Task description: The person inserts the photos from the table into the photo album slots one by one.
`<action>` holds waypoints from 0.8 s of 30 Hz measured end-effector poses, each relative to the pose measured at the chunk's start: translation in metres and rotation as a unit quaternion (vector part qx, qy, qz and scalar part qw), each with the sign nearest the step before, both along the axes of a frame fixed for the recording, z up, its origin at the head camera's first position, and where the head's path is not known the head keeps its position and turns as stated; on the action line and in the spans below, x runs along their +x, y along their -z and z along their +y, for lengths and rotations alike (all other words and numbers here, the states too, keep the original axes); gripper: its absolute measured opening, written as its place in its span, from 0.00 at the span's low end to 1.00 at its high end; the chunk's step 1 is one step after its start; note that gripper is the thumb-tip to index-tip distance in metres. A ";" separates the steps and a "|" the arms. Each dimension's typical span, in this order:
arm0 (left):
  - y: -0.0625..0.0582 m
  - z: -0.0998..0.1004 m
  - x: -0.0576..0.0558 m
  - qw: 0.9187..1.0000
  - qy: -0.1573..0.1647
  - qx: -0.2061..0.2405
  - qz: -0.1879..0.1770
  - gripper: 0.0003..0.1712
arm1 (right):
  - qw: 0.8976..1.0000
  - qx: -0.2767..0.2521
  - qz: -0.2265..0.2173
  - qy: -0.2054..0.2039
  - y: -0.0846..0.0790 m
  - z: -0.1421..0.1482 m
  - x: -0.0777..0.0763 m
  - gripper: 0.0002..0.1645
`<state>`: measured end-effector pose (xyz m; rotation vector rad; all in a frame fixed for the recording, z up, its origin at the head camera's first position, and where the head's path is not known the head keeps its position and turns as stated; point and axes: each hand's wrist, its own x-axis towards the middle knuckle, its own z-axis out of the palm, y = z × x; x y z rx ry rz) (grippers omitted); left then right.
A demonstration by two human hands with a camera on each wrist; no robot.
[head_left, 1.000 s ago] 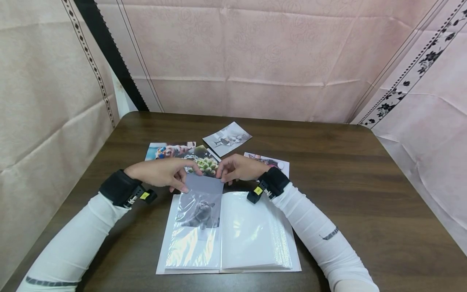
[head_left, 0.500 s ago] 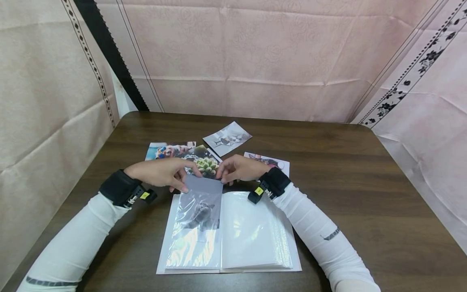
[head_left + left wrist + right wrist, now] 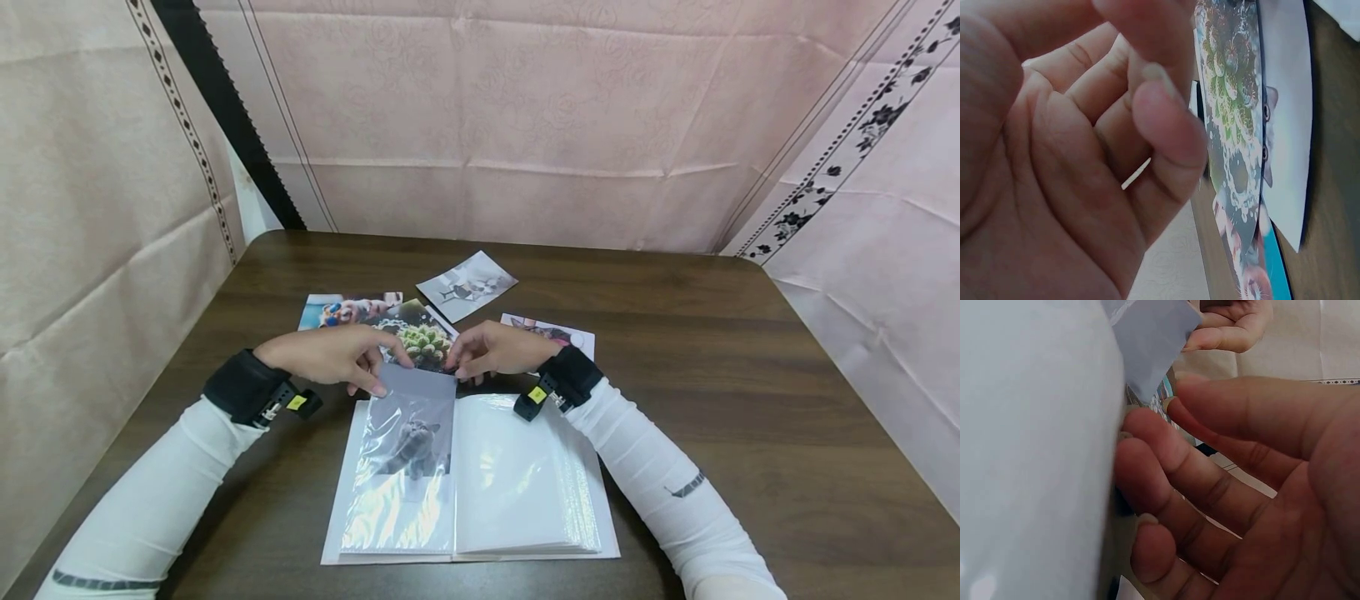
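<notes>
A grey cat photo (image 3: 412, 429) lies partly inside a clear pocket of the left page of an open photo album (image 3: 517, 475). Its plain grey top edge sticks out past the pocket. My left hand (image 3: 348, 358) pinches the photo's upper left edge, thumb on top and index finger stretched along the top. The right hand (image 3: 495, 348) has its bent fingertips right at the photo's upper right corner; in the right wrist view its thumb and index finger stand apart, beside the grey corner (image 3: 1154, 344). The album page (image 3: 1029, 450) fills that view's left side.
Beyond the hands lie several loose prints: a succulent photo (image 3: 423, 340), a colourful photo (image 3: 348, 310), a pale photo (image 3: 468, 286) set farther back, and one more print (image 3: 573, 337) partly under the right wrist. The brown table (image 3: 697, 375) ends at a curtain (image 3: 525, 108).
The cat photo has slid slightly down into its pocket, toward the body. My right hand has followed it down a little; the left hand has stayed almost still.
</notes>
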<state>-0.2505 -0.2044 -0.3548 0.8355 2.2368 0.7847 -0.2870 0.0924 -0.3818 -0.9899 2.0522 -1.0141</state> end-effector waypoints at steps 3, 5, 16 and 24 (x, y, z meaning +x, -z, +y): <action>0.000 0.000 0.001 1.000 0.000 0.001 -0.003 0.24 | 1.000 -0.001 0.002 -0.004 0.000 0.003 0.000 0.14; 0.000 0.000 0.001 1.000 0.003 0.005 -0.003 0.23 | 1.000 0.002 0.004 -0.002 0.000 0.005 0.000 0.15; -0.001 0.000 0.001 1.000 0.009 0.005 0.001 0.20 | 0.999 0.018 0.019 0.025 -0.003 0.020 -0.002 0.17; 0.000 0.000 0.000 1.000 0.017 0.002 0.009 0.19 | 0.999 0.015 0.011 0.051 -0.004 0.030 -0.003 0.17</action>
